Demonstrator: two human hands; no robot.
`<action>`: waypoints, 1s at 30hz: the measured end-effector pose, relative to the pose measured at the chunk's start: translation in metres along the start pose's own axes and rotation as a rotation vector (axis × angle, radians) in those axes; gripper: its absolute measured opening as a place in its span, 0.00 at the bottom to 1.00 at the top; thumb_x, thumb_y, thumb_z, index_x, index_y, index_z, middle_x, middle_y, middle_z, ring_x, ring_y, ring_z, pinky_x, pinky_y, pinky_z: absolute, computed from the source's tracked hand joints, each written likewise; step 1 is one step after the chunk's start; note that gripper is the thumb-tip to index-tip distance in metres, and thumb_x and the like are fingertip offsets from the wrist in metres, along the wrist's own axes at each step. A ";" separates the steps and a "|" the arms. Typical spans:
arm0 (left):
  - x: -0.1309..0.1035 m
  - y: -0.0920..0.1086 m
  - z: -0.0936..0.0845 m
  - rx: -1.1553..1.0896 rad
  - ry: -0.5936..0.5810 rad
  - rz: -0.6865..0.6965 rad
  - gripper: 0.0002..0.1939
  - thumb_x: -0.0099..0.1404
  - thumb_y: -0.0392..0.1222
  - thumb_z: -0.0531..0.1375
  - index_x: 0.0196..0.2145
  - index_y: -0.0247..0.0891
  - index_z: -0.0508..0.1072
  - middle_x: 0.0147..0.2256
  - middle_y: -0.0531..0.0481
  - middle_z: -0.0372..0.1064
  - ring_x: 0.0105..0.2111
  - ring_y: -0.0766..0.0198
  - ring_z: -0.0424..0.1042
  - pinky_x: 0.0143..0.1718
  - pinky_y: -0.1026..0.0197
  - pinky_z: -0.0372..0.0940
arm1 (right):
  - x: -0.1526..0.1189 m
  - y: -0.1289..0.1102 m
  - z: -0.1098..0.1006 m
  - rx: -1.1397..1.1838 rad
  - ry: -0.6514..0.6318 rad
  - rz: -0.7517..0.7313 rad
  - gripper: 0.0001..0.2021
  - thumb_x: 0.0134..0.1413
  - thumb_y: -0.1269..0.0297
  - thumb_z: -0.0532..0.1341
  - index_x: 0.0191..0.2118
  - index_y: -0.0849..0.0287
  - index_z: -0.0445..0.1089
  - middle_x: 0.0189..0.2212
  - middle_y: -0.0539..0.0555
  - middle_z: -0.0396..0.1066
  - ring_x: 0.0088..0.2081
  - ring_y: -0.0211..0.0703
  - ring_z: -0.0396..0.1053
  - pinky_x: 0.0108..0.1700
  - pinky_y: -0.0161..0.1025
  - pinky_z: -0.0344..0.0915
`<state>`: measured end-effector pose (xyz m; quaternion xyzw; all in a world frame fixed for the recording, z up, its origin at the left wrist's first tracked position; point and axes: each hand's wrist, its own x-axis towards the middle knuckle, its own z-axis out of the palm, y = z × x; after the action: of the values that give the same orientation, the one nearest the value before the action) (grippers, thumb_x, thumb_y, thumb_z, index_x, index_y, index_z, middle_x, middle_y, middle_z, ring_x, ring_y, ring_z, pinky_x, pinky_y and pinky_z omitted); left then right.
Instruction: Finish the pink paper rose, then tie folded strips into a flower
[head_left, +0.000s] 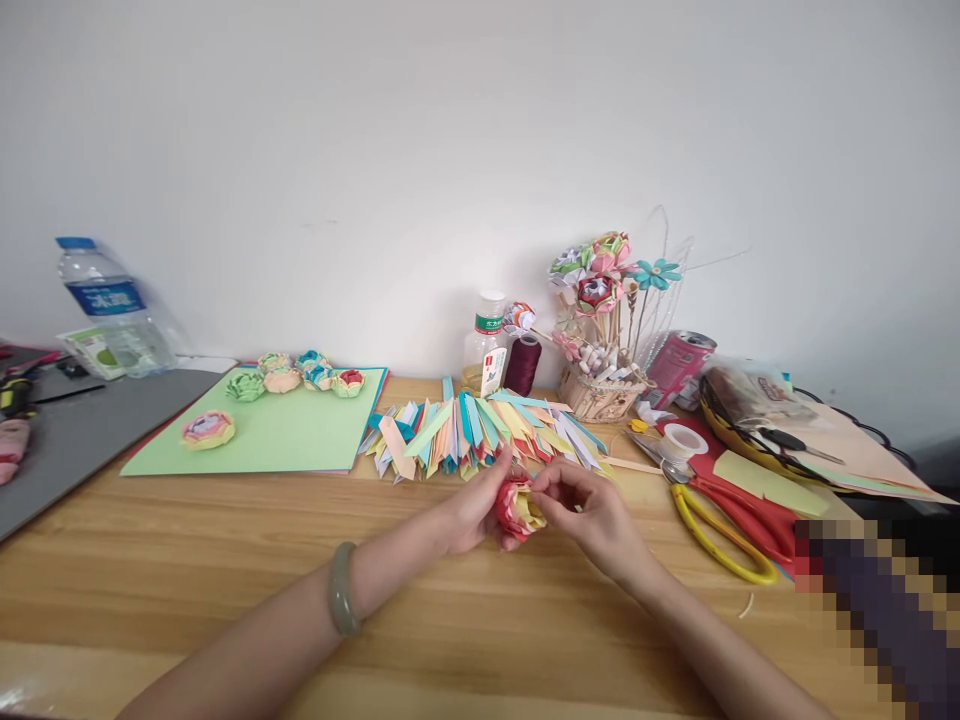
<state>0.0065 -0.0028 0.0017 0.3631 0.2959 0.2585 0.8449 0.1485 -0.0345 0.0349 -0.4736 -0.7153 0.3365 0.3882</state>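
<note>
A rounded red-and-yellow folded-paper flower (517,512) sits in the left hand (472,508), just in front of the long heap of multicoloured folded paper strips (465,430) on the wood-grain counter (420,640). The left fingers are clamped on the flower, partly hidden behind it. The right hand (600,515) has thumb and forefinger pinched on the flower's rim; which layer of paper they grip is too small to tell. Behind the heap, a clear bottle with a green label (490,323) is partly covered by a white card (493,370), and the strips hide the base of a dark maroon thread spool (523,365). Right of the heap, scissors with red-and-yellow handles (739,508) reach a pixelated patch (885,610) that blots out whatever lies there. Both forearms (397,535) are cut off by the bottom edge.
</note>
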 end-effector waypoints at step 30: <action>0.000 -0.002 -0.005 -0.098 0.065 0.285 0.18 0.59 0.55 0.51 0.39 0.38 0.66 0.32 0.48 0.68 0.22 0.68 0.69 0.20 0.65 0.65 | 0.001 0.014 -0.007 -0.426 0.141 -0.256 0.04 0.53 0.64 0.56 0.31 0.58 0.66 0.25 0.51 0.65 0.23 0.36 0.61 0.25 0.34 0.59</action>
<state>0.0031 -0.0016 -0.0026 0.3510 0.2557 0.4017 0.8063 0.1599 -0.0285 0.0264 -0.4729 -0.7952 0.0924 0.3680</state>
